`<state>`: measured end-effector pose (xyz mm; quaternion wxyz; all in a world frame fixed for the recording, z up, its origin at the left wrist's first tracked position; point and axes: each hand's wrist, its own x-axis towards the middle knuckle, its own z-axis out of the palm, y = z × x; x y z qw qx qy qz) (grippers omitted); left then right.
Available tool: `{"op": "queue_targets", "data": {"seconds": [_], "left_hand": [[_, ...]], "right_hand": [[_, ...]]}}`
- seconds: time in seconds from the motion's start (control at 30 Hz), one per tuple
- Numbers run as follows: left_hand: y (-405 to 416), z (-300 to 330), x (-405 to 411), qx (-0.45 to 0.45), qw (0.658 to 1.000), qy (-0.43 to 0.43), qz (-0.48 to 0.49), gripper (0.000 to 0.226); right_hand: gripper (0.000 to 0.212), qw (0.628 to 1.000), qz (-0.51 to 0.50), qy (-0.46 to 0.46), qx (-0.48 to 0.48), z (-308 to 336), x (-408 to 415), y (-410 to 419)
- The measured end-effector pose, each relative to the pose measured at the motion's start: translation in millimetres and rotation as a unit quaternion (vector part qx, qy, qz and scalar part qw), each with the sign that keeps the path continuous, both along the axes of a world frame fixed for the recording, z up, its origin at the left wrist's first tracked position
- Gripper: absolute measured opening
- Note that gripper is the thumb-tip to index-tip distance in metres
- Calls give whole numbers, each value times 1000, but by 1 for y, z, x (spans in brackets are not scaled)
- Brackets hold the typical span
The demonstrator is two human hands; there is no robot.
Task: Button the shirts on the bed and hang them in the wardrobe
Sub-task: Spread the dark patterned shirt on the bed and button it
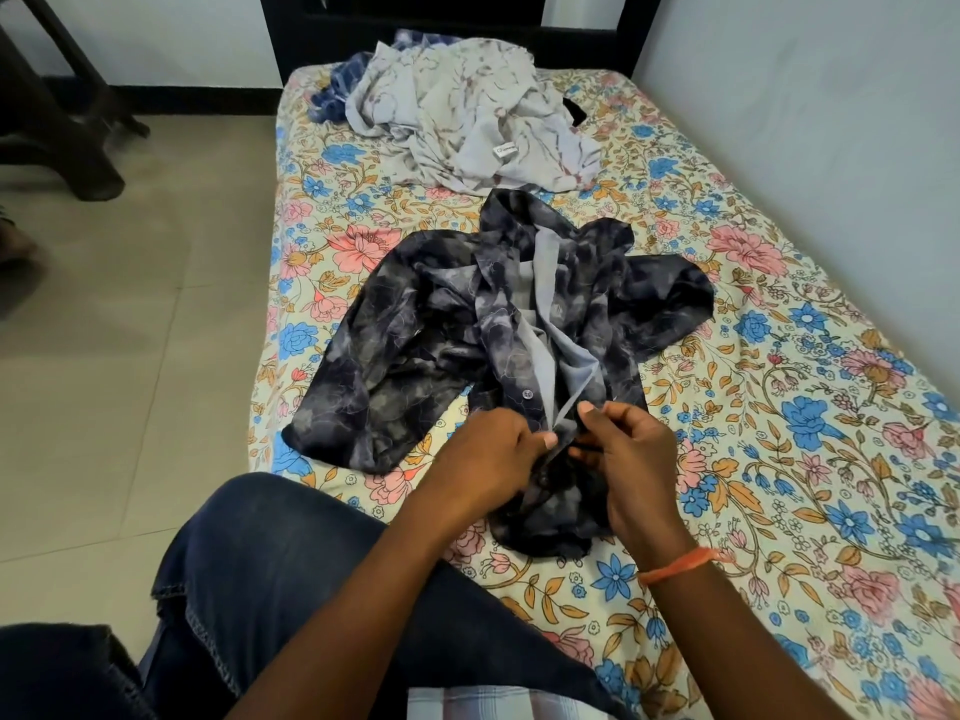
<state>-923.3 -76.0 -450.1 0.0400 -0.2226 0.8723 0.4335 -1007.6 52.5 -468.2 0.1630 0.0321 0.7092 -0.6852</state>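
A dark navy floral shirt (415, 335) lies spread on the bed (779, 459), its front open and its grey inside showing down the middle. My left hand (483, 459) pinches the left placket near the hem. My right hand (628, 459) pinches the right placket edge just opposite, the two hands almost touching. One button (527, 393) shows on the placket above my left hand. A pale grey patterned shirt (467, 111) lies crumpled near the head of the bed, with a blue-and-white shirt (337, 90) partly under it.
The bed carries a floral sheet and stands against a white wall (831, 122) on the right. A dark headboard (457, 23) is at the far end. Tiled floor (130, 356) lies to the left, with dark furniture legs (67, 122) at the top left. My knee in jeans (270, 563) rests on the bed's near edge.
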Motion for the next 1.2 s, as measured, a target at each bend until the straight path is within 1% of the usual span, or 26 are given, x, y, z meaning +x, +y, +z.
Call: {"op": "queue_targets", "data": {"seconds": [0.03, 0.1, 0.17, 0.2, 0.3, 0.37, 0.43, 0.53, 0.6, 0.67, 0.73, 0.77, 0.8, 0.87, 0.93, 1.0, 1.03, 1.1, 1.13, 1.2], "left_hand": [[-1, 2, -2, -38, 999, 14, 22, 45], [-1, 4, -6, -115, 988, 58, 82, 33], [-2, 5, -9, -145, 975, 112, 123, 19], [-2, 4, -12, -154, 972, 125, 126, 15], [-3, -5, -19, -173, 972, 110, 112, 20], [-3, -12, -22, -162, 974, 97, 121, 20], [-4, -22, -25, -130, 977, 100, 139, 15], [-6, -37, -27, -40, 980, 113, 157, 8], [-7, -41, -28, 33, 978, 119, 166, 10], [-7, -43, -28, 81, 975, 125, 165, 11], [-7, -42, -27, 91, 976, 129, 152, 11], [-6, -41, -26, 93, 975, 138, 145, 11], [-5, -40, -25, 95, 974, 152, 140, 11], [-3, -36, -20, 99, 970, 183, 128, 10], [-1, -29, -16, 107, 967, 202, 117, 11], [1, -23, -12, 114, 964, 215, 109, 13], [1, -20, -10, 117, 963, 220, 106, 13], [0, -15, -7, 125, 961, 223, 101, 12], [0, -13, -5, 123, 962, 222, 99, 12], [0, -9, -1, 95, 966, 218, 103, 12]], "right_hand": [[13, 1000, 4, 3, 1, 0, 0, -1], [12, 1000, 7, 5, 0, -1, 0, -3], [11, 1000, 8, 4, 1, -1, 0, -5], [10, 1000, 9, 5, 1, -2, 0, -6], [10, 1000, 8, 6, 1, -4, 0, -7], [9, 1000, 7, 8, 3, -5, 0, -7], [9, 1000, 7, 8, 5, -6, 0, -7], [7, 1000, 1, 9, 1, -7, 0, -8], [7, 1000, -1, 11, 3, -9, 0, -9], [7, 1000, 0, 22, 13, -10, 1, -10], [3, 998, 2, 51, 35, -10, 4, -11], [4, 995, 3, 80, 56, -8, 6, -11], [9, 989, 6, 123, 85, -7, 7, -11], [14, 966, 21, 215, 143, -3, 11, -10], [9, 938, 35, 296, 179, 2, 15, -11], [9, 908, 43, 363, 204, 5, 17, -13], [9, 898, 45, 385, 211, 6, 18, -13], [10, 889, 44, 404, 212, 12, 21, -14], [10, 890, 43, 404, 207, 14, 23, -14], [8, 905, 28, 385, 178, 18, 26, -13]]}}
